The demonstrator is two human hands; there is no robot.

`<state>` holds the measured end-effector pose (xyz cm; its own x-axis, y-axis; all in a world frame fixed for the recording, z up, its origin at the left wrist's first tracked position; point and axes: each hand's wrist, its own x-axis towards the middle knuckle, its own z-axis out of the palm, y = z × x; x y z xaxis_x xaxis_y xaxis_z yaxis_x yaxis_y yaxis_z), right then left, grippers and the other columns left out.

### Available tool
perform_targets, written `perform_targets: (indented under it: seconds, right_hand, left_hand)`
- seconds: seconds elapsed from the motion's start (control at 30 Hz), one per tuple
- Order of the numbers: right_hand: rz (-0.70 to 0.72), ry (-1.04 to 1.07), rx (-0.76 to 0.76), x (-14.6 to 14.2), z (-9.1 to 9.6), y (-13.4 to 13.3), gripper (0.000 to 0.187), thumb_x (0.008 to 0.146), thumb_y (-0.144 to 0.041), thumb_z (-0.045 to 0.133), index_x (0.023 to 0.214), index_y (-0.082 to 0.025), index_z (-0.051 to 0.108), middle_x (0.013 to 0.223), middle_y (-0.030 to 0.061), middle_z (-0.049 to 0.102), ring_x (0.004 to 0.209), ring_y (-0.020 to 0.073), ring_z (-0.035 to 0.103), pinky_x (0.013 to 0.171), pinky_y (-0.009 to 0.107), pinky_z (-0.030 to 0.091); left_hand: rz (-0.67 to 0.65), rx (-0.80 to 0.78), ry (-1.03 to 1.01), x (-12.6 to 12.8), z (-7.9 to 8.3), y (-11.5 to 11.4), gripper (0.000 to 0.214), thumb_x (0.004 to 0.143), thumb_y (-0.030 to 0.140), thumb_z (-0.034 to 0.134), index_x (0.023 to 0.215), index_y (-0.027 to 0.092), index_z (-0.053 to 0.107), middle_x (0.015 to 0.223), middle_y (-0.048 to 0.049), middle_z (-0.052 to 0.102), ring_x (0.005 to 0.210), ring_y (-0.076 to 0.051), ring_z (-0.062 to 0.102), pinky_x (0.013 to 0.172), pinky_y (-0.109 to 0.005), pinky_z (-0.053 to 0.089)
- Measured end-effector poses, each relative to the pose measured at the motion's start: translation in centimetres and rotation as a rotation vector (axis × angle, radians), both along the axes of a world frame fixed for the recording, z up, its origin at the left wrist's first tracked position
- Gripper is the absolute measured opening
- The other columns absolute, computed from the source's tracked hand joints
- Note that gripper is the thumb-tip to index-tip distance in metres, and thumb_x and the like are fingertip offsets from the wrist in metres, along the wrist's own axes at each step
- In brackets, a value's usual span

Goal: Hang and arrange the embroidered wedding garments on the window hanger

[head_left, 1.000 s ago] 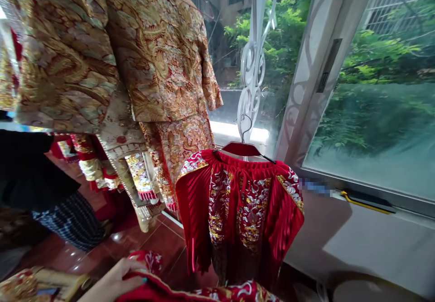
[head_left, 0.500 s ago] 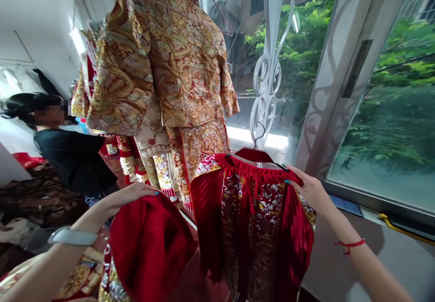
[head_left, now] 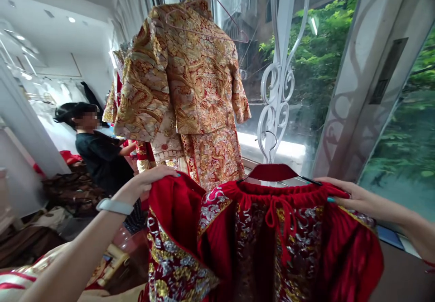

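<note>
A red skirt [head_left: 299, 234] with an elastic waistband, a tied red cord and silver-and-gold embroidered panels hangs from a dark red hanger [head_left: 272, 171] with a metal hook. My right hand [head_left: 363, 198] is closed on the right end of its waistband, thumb in front. My left hand [head_left: 158, 176] grips the top edge of a red cloth panel [head_left: 176, 202] with an embroidered border, lifted beside the skirt's left side. Whether this panel belongs to the skirt I cannot tell. The lower parts of both run out of view.
A gold brocade jacket [head_left: 204, 71] hangs ahead, with more garments behind it. A thin empty hanger [head_left: 234, 35] dangles against it. White scrolled ironwork [head_left: 273, 89] stands before the window at right. A person in black [head_left: 102, 157] works at left, near piled brown cloth [head_left: 73, 193].
My left hand has brought the red panel up and right, against the skirt. The skirt now sits nearer and further right, my right hand still at its waistband. The view has shifted left.
</note>
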<state>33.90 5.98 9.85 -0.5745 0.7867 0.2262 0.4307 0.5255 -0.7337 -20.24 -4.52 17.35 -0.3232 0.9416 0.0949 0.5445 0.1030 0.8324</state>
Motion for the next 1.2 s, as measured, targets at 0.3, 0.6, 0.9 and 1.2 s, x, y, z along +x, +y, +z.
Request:
perform_targets:
  seconds: [0.3,0.6,0.9,1.2]
  right_hand:
    - [-0.015,0.067,-0.034,-1.5,-1.4,-0.4,0.061,0.079,-0.057,0.064,0.131,-0.024,0.06,0.133,0.0112,0.062,0.123,0.0327,0.057,0.105,0.045,0.044]
    - [0.001,0.119,-0.104,-1.9,-0.7,-1.5,0.058,0.08,-0.052,0.066,0.132,-0.026,0.06,0.134,0.0091,0.062,0.127,0.0333,0.054,0.106,0.044,0.044]
    - [-0.129,0.058,0.007,-3.7,-2.5,-2.8,0.057,0.087,-0.055,0.056,0.134,-0.024,0.057,0.138,0.008,0.059,0.126,0.0318,0.055,0.106,0.043,0.045]
    - [-0.291,-0.012,0.115,-4.0,-3.5,-3.9,0.053,0.089,-0.058,0.048,0.129,-0.026,0.06,0.133,0.0057,0.063,0.122,0.0297,0.059,0.104,0.04,0.046]
  left_hand:
    - [-0.305,0.121,0.236,9.8,1.6,6.8,0.018,0.069,0.016,0.057,0.06,0.012,0.071,0.045,0.0018,0.057,0.043,-0.01,0.046,0.049,-0.023,0.037]
    - [-0.265,0.168,0.577,13.8,1.4,5.8,0.037,0.084,0.016,0.046,0.108,0.018,0.073,0.1,-0.0068,0.076,0.078,-0.019,0.068,0.077,-0.032,0.051]
    - [-0.1,0.046,0.88,13.4,2.9,-1.8,0.038,0.095,0.032,0.038,0.11,0.019,0.07,0.11,-0.0079,0.074,0.102,-0.028,0.066,0.094,-0.043,0.047]
    - [0.059,-0.074,1.004,13.2,1.2,-2.4,0.04,0.098,0.023,0.03,0.108,0.015,0.068,0.103,-0.0131,0.074,0.096,-0.029,0.069,0.083,-0.04,0.051]
